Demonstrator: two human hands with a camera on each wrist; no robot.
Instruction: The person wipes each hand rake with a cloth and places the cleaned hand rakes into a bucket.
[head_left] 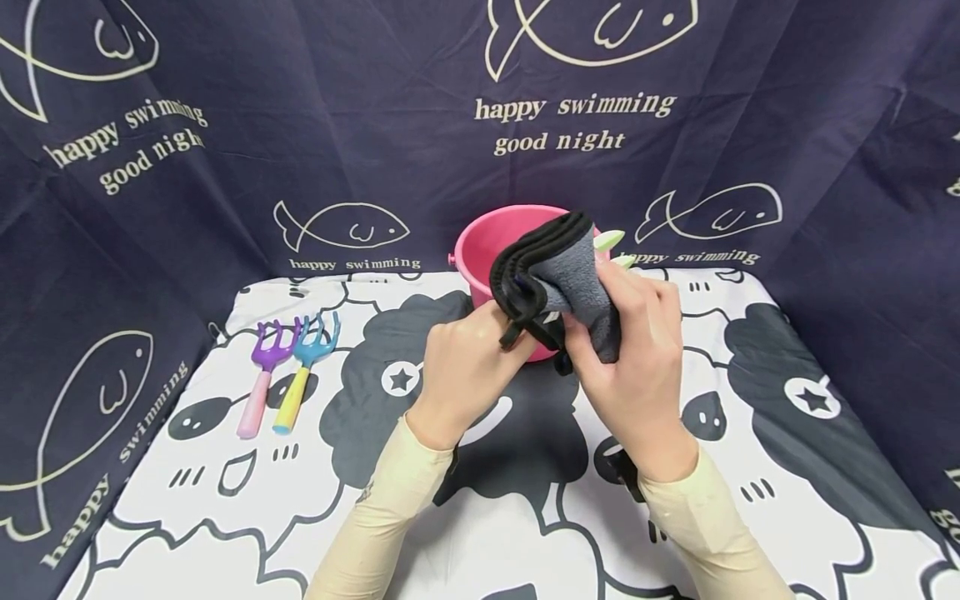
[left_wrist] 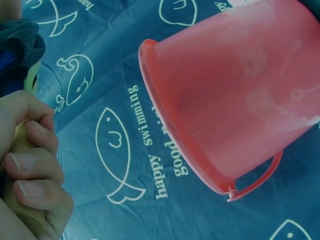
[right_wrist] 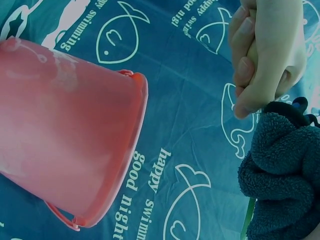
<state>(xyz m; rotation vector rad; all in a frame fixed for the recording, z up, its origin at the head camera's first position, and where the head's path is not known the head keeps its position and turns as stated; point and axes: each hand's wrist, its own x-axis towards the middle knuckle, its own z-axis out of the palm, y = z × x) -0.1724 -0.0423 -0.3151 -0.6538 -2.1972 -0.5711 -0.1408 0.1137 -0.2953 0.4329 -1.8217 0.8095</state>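
Observation:
My left hand [head_left: 468, 367] is curled round a yellowish handle [left_wrist: 21, 142], which shows between its fingers in the left wrist view. Pale green prongs [head_left: 609, 241] stick out beyond the right hand, like those of a small toy hand rake; its middle is hidden. A folded grey terry cloth [head_left: 573, 275] with black edging is gripped by my right hand [head_left: 637, 358], thumb on the near side, and covers that middle. In the right wrist view the cloth [right_wrist: 280, 175] bunches up just below the left hand. Both hands are in front of a pink bucket [head_left: 467, 258].
On the left of the sheep-print cloth [head_left: 285, 533] lie a purple hand rake [head_left: 262, 371] with a pink handle and a blue one [head_left: 303, 367] with a yellow handle, side by side. Dark fish-print fabric [head_left: 420, 125] walls the back and sides.

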